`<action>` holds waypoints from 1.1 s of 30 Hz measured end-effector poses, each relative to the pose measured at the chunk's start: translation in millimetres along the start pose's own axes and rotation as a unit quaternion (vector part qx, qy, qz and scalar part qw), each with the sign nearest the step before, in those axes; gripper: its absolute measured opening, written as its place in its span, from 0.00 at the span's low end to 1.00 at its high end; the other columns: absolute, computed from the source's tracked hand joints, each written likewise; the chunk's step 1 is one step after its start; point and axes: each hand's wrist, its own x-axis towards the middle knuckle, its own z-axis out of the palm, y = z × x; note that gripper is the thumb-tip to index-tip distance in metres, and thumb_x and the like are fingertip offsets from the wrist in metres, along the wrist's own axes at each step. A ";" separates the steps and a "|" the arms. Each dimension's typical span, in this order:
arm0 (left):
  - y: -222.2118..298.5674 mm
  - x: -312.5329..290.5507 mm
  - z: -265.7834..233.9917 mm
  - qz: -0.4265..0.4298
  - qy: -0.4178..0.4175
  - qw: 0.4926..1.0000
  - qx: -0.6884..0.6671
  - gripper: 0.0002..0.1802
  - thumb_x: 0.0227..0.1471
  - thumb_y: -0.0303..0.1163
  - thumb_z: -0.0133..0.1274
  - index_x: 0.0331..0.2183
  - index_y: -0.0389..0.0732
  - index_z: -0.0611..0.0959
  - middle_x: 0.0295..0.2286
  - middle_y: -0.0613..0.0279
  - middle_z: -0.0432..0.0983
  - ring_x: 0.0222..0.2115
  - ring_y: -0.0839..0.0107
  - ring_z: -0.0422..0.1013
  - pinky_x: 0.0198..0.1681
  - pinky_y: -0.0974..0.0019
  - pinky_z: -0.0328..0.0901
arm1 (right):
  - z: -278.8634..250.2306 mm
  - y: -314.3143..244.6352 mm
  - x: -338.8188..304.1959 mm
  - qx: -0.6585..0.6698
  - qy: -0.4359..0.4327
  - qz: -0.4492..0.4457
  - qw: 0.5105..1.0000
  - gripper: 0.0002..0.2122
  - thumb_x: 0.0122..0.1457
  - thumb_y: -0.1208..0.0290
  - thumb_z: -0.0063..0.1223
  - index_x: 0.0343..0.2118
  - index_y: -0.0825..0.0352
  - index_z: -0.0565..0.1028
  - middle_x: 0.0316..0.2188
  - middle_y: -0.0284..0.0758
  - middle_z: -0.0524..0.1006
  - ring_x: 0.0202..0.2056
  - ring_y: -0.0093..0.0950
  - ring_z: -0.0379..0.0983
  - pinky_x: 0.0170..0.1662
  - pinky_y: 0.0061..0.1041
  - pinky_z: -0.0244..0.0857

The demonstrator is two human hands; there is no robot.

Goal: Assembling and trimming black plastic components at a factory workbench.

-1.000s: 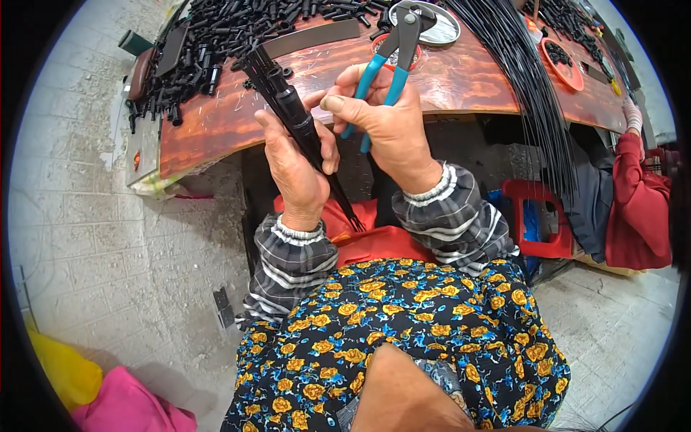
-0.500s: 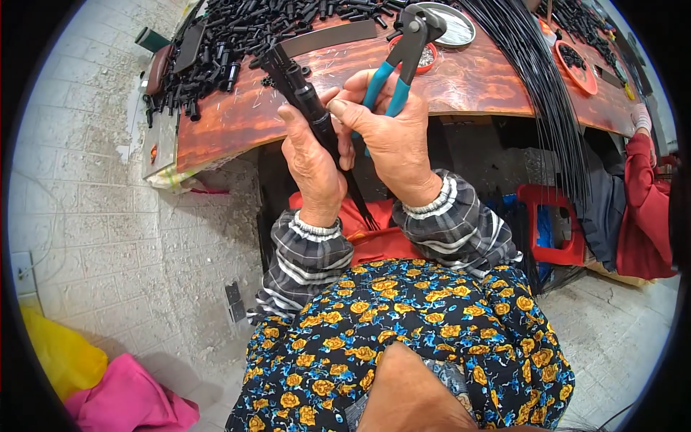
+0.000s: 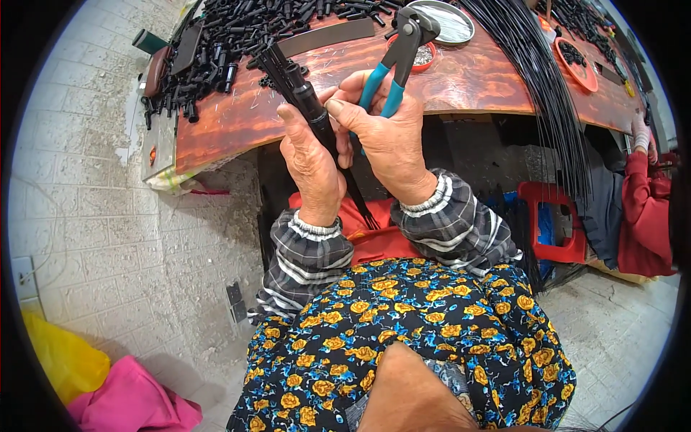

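My left hand (image 3: 311, 162) is wrapped round a bundle of thin black rods with a ribbed black tubular fitting (image 3: 309, 99). The bundle slants from above the table edge down toward my lap, its lower ends over red cloth. In my right hand (image 3: 385, 137) are pliers with teal handles (image 3: 372, 86), their dark jaws pointing up and away. The thumb and forefinger of that hand come together against the fitting's right side. Whether a small piece sits between those fingertips cannot be made out.
Black tubular parts (image 3: 216, 61) lie heaped at the table's far left, beside a flat metal strip (image 3: 327, 37). Farther right are a red dish (image 3: 433, 63) of small metal bits, a round tray (image 3: 471, 34) and hanging black rods (image 3: 522, 68). Another person's red sleeve (image 3: 640, 209) is at the right.
My right hand and the pliers have shifted slightly left. The left hand keeps its hold on the bundle, almost unmoved. The other person's hand at the right has moved a little.
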 end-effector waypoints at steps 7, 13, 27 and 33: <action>-1.7 0.0 -0.1 0.005 0.007 1.000 0.012 0.41 0.58 0.64 0.31 0.40 0.33 0.77 0.14 0.70 0.64 0.12 0.82 0.56 0.14 0.76 0.50 | 0.4 4.5 -1.7 0.017 0.005 -0.021 1.000 0.08 0.55 0.80 0.54 0.37 0.72 0.69 0.24 0.35 0.74 0.17 0.21 0.70 0.14 0.19 0.63; -1.4 0.8 0.9 -0.002 -0.001 1.000 -0.003 0.42 0.57 0.65 0.32 0.40 0.32 0.77 0.13 0.71 0.64 0.12 0.83 0.57 0.14 0.77 0.51 | -2.6 1.0 -2.6 0.008 -0.009 -0.018 1.000 0.07 0.55 0.81 0.54 0.36 0.71 0.69 0.24 0.35 0.74 0.17 0.21 0.70 0.15 0.19 0.63; -3.4 1.3 2.5 -0.005 -0.003 1.000 0.012 0.45 0.55 0.68 0.33 0.42 0.31 0.76 0.14 0.71 0.65 0.11 0.83 0.57 0.13 0.77 0.51 | -13.4 7.2 -0.7 0.025 -0.044 -0.035 0.998 0.07 0.56 0.83 0.52 0.36 0.71 0.67 0.27 0.39 0.75 0.18 0.22 0.71 0.16 0.19 0.65; 0.3 -4.2 -3.7 -0.025 -0.041 0.999 -0.004 0.45 0.54 0.68 0.33 0.44 0.31 0.76 0.14 0.70 0.66 0.11 0.82 0.57 0.12 0.76 0.50 | -23.7 19.2 1.7 -0.188 -0.079 -0.229 0.952 0.05 0.55 0.85 0.52 0.33 0.73 0.68 0.32 0.44 0.75 0.20 0.21 0.71 0.20 0.18 0.68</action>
